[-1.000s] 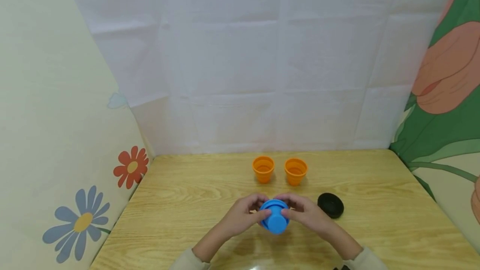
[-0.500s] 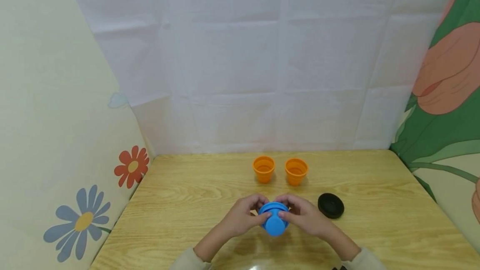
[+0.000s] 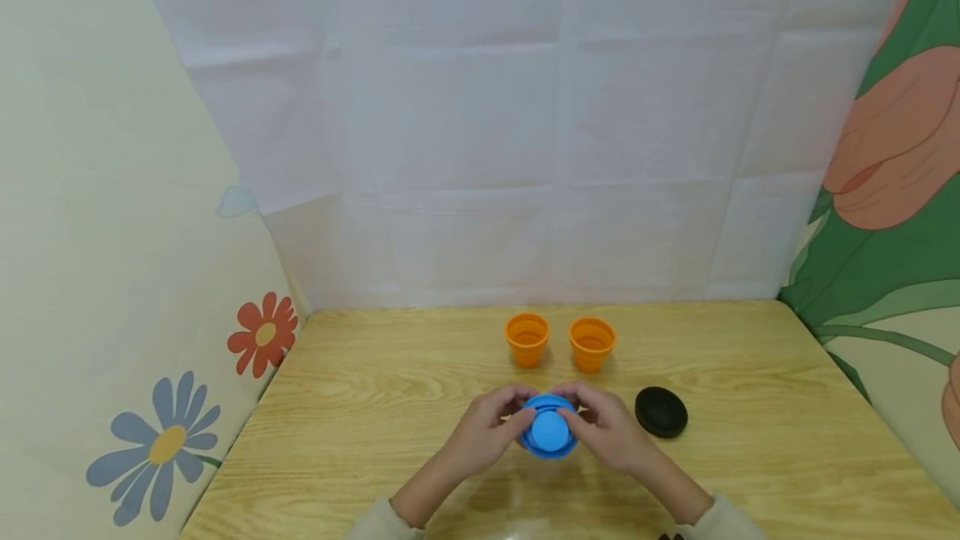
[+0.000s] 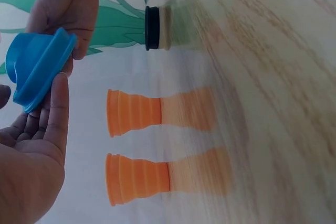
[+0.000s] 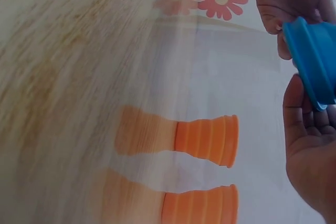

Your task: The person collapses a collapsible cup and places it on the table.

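A blue collapsible cup (image 3: 550, 432), partly folded, is held above the table between both hands, its round base turned towards the head camera. My left hand (image 3: 489, 427) grips its left side, thumb on the cup's base side and fingers behind the rim. On the opposite side my right hand (image 3: 609, 430) grips it the same way, thumb pressing near the base. In the left wrist view the blue cup (image 4: 39, 69) shows a wide rim and a short body. The right wrist view catches only part of the cup (image 5: 315, 61) at its edge.
Two orange collapsible cups (image 3: 527, 340), (image 3: 592, 344) stand upright and unfolded beyond the hands. Right of them lies a flat black round piece (image 3: 662, 412), like a folded cup. The wooden table (image 3: 390, 357) meets a white sheet behind and flower-printed cloth at both sides.
The blue cup has tipped so its base faces the head camera more directly, and its body looks shorter, pushed in towards the rim. Both hands keep their hold; the other cups have not moved.
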A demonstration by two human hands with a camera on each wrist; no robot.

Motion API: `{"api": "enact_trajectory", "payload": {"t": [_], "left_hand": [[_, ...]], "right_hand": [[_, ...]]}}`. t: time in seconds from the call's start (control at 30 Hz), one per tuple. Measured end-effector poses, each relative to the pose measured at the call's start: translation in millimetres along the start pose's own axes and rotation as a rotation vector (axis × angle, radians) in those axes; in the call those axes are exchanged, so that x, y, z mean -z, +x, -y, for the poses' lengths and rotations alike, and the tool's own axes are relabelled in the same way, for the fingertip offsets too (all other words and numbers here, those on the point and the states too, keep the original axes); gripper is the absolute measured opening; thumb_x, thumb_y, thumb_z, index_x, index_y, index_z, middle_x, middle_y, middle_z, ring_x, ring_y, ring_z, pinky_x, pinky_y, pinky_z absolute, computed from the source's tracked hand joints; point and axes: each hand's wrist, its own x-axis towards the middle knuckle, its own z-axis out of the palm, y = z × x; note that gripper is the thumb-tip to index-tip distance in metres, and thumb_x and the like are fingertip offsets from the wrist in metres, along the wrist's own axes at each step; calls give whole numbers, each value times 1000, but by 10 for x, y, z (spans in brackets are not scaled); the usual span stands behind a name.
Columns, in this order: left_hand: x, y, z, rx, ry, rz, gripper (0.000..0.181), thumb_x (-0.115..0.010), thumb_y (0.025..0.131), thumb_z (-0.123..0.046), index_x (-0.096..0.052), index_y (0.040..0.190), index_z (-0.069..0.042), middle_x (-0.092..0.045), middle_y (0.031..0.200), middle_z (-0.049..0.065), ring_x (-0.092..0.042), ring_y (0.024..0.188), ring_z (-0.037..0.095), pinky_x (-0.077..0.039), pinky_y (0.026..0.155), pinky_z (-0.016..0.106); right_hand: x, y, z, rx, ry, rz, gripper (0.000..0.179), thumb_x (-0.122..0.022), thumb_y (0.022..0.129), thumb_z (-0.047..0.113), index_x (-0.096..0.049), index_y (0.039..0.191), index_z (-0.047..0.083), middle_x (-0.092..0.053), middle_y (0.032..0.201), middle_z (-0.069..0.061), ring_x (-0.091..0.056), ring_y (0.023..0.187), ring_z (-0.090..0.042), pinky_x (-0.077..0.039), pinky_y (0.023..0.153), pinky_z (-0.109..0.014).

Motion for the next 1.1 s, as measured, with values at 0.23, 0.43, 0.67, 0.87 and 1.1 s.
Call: {"api": "enact_trajectory", "payload": {"t": [0.23, 0.43, 0.67, 0.87, 1.1], "left_hand": [[27, -2, 26, -96, -46, 14, 35, -62, 96, -4, -58, 130, 5, -66, 106, 18, -59, 89, 8, -59, 74, 23], [19, 17, 21, -69, -47, -34, 36, -61, 95, -1, -58, 131, 1, -64, 106, 14, -58, 91, 11, -56, 76, 22], [19, 7, 19, -31, -72, -109, 35, -58, 97, -2, -56, 131, 4, -63, 110, 16, -58, 95, 14, -56, 77, 22], [28, -2, 18, -31, -112, -86, 39, -59, 101, -7, -52, 137, 6, -62, 115, 20, -57, 100, 13, -54, 82, 23], [27, -19, 27, -76, -162, -29, 45, -60, 99, -2, -47, 140, 8, -57, 114, 22, -55, 97, 12, -55, 81, 22]], "right_hand": [[-15, -11, 10, -33, 9, -79, 28, -56, 105, 13, -61, 128, -4, -68, 112, -16, -63, 98, -8, -58, 84, -27], [-2, -15, 24, -110, 105, -49, 38, -52, 107, 19, -55, 138, -4, -64, 125, -21, -63, 106, -8, -57, 88, -27], [36, -7, 52, -187, 281, 28, 52, -53, 107, 22, -41, 149, -6, -56, 135, -26, -64, 111, -13, -57, 91, -33], [64, -11, 44, -241, 325, 32, 54, -57, 105, 23, -42, 149, -5, -60, 131, -17, -64, 110, -15, -57, 93, -38], [61, -10, 50, -244, 346, 21, 55, -59, 104, 21, -42, 147, -7, -60, 129, -18, -63, 111, -15, -56, 94, -32]]}}
